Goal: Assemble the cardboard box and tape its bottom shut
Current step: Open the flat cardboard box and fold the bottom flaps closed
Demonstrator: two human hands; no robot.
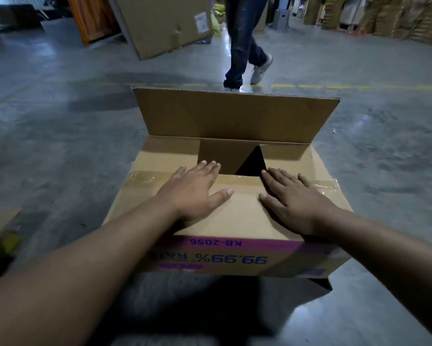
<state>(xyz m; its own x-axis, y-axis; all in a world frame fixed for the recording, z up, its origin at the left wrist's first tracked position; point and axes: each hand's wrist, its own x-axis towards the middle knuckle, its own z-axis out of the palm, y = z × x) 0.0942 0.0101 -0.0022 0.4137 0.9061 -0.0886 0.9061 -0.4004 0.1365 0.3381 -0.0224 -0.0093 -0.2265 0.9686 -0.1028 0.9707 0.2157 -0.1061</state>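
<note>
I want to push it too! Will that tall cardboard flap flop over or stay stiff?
The far flap probably folds easily at its crease, yet stays flat itself, being corrugated board. The cardboard box looks hollow, so likely light; it may slide on the smooth floor.

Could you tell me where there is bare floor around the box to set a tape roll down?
Bare concrete floor lies right of the cardboard box, out to the yellow dashed line, and also left of it. Crowded: the near flap under the left hand and right hand; a person's legs stand beyond the raised flap.
</note>
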